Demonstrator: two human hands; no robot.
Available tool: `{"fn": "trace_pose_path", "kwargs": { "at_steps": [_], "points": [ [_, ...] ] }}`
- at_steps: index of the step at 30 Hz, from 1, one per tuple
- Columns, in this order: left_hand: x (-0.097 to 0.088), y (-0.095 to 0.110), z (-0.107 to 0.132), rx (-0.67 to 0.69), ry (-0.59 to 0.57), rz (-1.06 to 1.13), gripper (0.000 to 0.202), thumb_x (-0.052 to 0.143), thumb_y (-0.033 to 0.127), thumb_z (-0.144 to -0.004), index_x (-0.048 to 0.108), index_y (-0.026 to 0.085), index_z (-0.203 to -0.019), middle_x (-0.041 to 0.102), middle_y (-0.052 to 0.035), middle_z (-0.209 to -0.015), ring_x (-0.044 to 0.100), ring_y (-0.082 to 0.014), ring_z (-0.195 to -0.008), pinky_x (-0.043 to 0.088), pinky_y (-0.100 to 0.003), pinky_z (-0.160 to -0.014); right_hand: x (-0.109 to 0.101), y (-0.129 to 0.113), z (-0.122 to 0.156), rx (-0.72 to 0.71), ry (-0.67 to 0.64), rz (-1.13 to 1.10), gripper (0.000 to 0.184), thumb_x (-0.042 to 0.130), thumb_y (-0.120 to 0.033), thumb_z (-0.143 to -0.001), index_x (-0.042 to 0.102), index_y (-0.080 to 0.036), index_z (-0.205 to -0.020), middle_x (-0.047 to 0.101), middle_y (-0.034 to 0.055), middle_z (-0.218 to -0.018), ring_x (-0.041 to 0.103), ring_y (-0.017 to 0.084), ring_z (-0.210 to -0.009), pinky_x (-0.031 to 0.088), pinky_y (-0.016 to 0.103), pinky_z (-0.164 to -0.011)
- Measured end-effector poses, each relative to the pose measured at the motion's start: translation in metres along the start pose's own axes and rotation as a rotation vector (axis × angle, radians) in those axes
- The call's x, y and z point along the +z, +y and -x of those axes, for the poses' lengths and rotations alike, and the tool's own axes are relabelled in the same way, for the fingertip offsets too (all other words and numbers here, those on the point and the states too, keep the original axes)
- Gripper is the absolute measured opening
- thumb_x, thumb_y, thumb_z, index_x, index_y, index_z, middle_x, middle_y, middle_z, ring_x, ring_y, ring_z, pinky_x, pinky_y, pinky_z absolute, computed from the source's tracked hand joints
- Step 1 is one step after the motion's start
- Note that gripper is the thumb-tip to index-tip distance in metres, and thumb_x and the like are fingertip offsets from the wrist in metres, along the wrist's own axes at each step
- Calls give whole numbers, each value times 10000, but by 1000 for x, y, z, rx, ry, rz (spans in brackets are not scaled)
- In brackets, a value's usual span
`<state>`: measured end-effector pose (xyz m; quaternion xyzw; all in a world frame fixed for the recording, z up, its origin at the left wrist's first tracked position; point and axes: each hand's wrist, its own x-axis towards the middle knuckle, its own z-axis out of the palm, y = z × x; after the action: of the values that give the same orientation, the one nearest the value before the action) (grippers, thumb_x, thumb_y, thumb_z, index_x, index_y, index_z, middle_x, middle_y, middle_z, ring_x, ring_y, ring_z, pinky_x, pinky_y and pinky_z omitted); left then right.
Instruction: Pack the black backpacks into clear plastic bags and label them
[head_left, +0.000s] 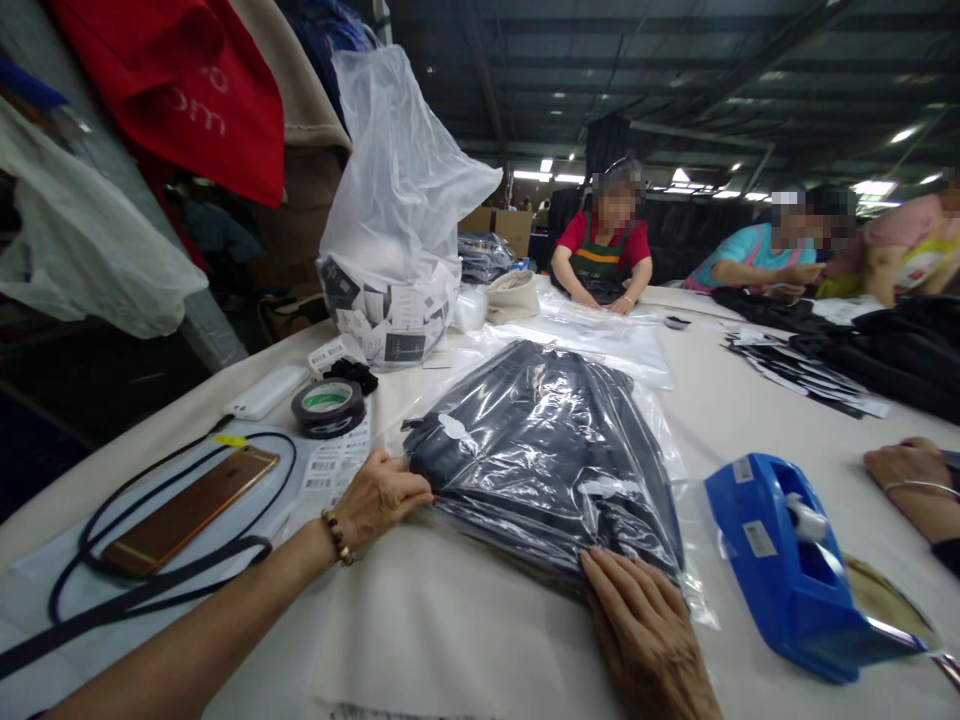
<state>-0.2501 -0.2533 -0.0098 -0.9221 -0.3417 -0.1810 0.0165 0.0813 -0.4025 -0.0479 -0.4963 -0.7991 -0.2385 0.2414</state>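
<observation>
A folded black garment in a clear plastic bag [525, 430] lies on the table in front of me. My left hand [382, 497] pinches the bag's near left corner between thumb and fingers. Flat on its near right edge rests my right hand [649, 625], fingers stretched out over the plastic. White patches show through the shiny film. To the right of the bag stands a blue tape dispenser [787, 570]. A roll of black tape [328, 407] lies left of the bag, on sheets of barcode labels [330, 470].
A gold phone [191, 510] and a black cord [82, 540] lie at left, near a white power bank [268, 392]. Behind stands a clear bag of tags [397, 310]. Co-workers sit across the table; another person's hand [911, 470] rests at right. Black cloth [900, 350] lies far right.
</observation>
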Motion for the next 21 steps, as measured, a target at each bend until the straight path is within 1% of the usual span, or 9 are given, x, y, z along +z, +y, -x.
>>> {"fn": "trace_pose_path", "kwargs": {
  "at_steps": [4, 8, 12, 13, 15, 16, 17, 19, 21],
  "points": [
    [1, -2, -4, 5, 7, -37, 284, 468, 359, -895, 644, 219, -720, 609, 35, -588, 489, -120, -599, 270, -295, -686, -2, -3, -4, 8, 18, -20, 379, 421, -87, -848, 543, -174, -1196, 641, 54, -1115, 574, 182, -1031, 345, 365, -960],
    [2, -3, -6, -54, 60, -108, 325, 480, 362, -883, 596, 179, -640, 571, 22, -554, 487, -115, -561, 297, -287, -659, -2, -4, -5, 9, 25, -22, 382, 431, -95, -852, 530, -168, -1214, 641, 61, -1115, 572, 186, -1029, 338, 368, -966],
    [-1, 3, -8, 2, 134, -224, 328, 506, 337, -869, 552, 170, -590, 546, 9, -538, 476, -131, -557, 314, -296, -638, 0, -4, -3, 30, 11, -12, 387, 438, -94, -853, 524, -172, -1222, 631, 62, -1135, 564, 189, -1045, 334, 377, -975],
    [-3, 5, -10, 16, 168, -262, 293, 525, 332, -857, 566, 167, -618, 555, -5, -568, 484, -145, -589, 320, -301, -639, 1, -3, -2, 27, 4, -9, 387, 441, -99, -854, 523, -174, -1224, 628, 60, -1141, 563, 187, -1047, 336, 375, -975],
    [-7, 7, -13, 65, 233, -294, 161, 557, 293, -835, 619, 165, -759, 597, -40, -702, 512, -178, -710, 343, -313, -671, 1, -3, -2, 19, -5, -5, 381, 448, -110, -857, 524, -174, -1224, 626, 57, -1144, 562, 181, -1049, 343, 365, -970],
    [-8, 7, -15, 104, 253, -280, 109, 563, 261, -828, 631, 177, -840, 612, -53, -788, 520, -192, -787, 355, -322, -705, 1, -3, -2, 12, -8, -5, 376, 451, -114, -859, 525, -172, -1223, 626, 58, -1144, 562, 179, -1049, 345, 361, -969],
    [-9, 5, -17, 145, 261, -246, 106, 562, 231, -825, 633, 197, -897, 618, -55, -863, 520, -200, -857, 362, -333, -746, 1, -3, -2, 11, -7, -9, 372, 452, -112, -859, 528, -166, -1219, 626, 60, -1142, 560, 179, -1048, 347, 361, -969],
    [-7, 0, -19, 192, 230, -146, 127, 564, 206, -821, 638, 239, -920, 619, -37, -957, 512, -200, -952, 358, -351, -816, 1, -3, -2, 25, 3, -21, 371, 448, -93, -854, 535, -156, -1209, 628, 67, -1135, 558, 183, -1049, 347, 368, -972],
    [-4, -8, -20, 167, 173, -41, 101, 588, 239, -811, 646, 250, -893, 622, -21, -976, 515, -196, -976, 356, -358, -840, 1, -5, -3, 33, 2, -32, 376, 451, -87, -848, 537, -154, -1208, 628, 71, -1135, 554, 190, -1054, 345, 375, -974]
  ]
}}
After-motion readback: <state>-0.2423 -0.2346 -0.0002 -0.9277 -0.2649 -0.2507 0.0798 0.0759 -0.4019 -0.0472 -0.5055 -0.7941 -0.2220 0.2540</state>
